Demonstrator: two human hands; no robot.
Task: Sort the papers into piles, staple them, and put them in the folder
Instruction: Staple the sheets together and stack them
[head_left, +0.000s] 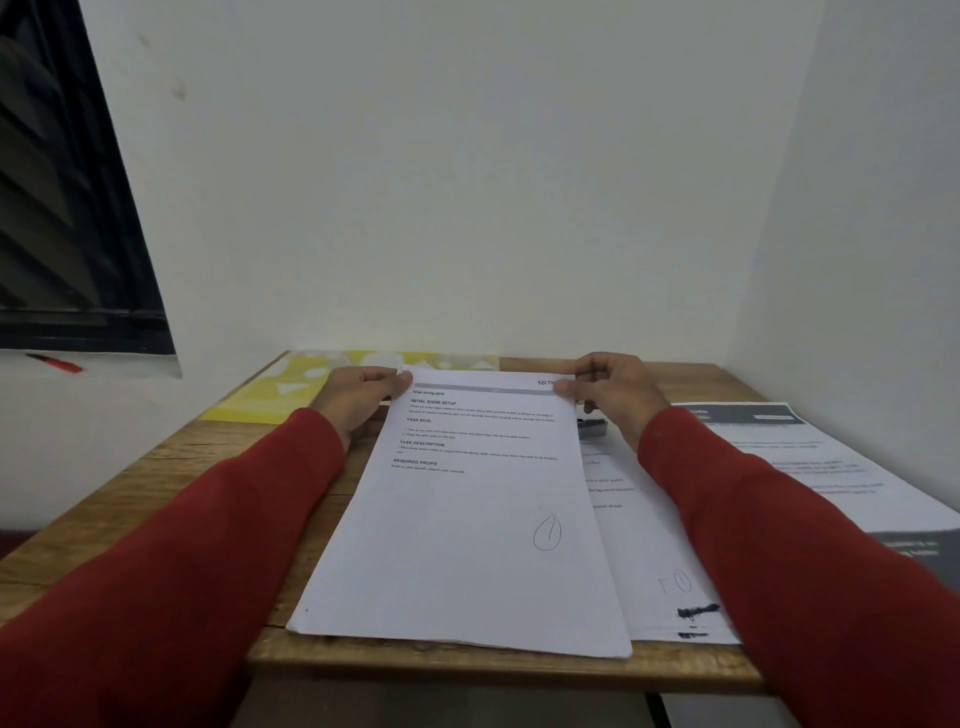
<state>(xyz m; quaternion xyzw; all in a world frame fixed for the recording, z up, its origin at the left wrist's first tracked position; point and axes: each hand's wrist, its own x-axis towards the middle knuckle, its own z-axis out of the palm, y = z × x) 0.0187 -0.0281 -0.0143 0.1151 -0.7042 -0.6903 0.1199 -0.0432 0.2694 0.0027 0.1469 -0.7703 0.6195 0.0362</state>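
The wooden surface (156, 499) fills the lower half of the view, pushed into a corner of white walls, with a dark window (62, 208) at far left and a red pen (54, 362) on its sill. On the surface the largest thing is a white stack of papers (467, 545), lying lengthwise from the near edge toward the far side; its top sheet carries printed headings in the far half and a hand-drawn circled mark in the near right part. Its near end overhangs the surface's edge slightly. To its right, partly under it, lies a second pile of papers (654, 571) with a circled mark and a black scribble near its near edge, and further right a sheet with dark grey bands (810, 467). At the far left of the surface lies a yellow patterned folder (291, 384). Both arms wear red sleeves (182, 571). The left hand (358, 400) pinches the far left corner of the stack, fingers curled closed on the sheets, and the right hand (613, 395) grips the far right corner likewise, thumb on top. A small dark stapler (592, 427) sits just beside the right hand, between the two piles.
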